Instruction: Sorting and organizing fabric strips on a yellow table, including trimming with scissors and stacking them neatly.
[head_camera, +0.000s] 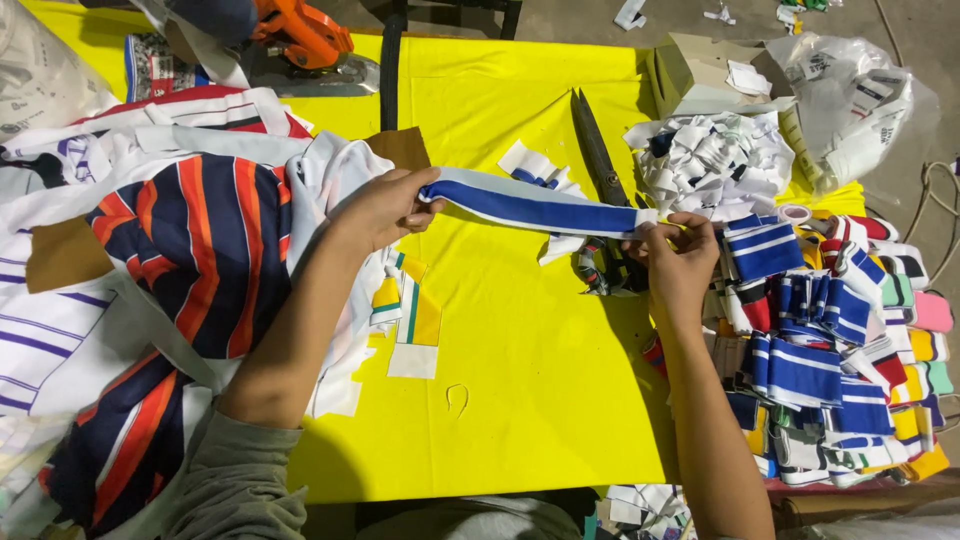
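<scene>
Head view, looking down on a desk (520, 400) covered in yellow cloth. The left hand (385, 208) is closed on one end of a blue-and-white striped knit band (535, 205), fingers wrapped over its edge. The right hand (680, 250) pinches the opposite end between thumb and fingertips. The band is stretched nearly level between the two hands, held just above the yellow surface, its blue stripe uppermost and white borders on both long edges.

Beyond the band, a pair of large dark scissors (597, 150) lies on the desk, blades closed and pointing away from the person. To their right sits a heap of white cut strips (710, 160), with an open cardboard box (690, 65) and a clear plastic bag (850, 95) behind. At the right edge, a pile of striped knit bands (830, 340) in blue, white, yellow, pink and green spreads beside the right forearm. On the left, a navy garment with orange stripes (190, 260) lies over white fabric pieces. An orange power tool (300, 35) rests at the far left edge. Small cut scraps (410, 320) lie under the left forearm.
</scene>
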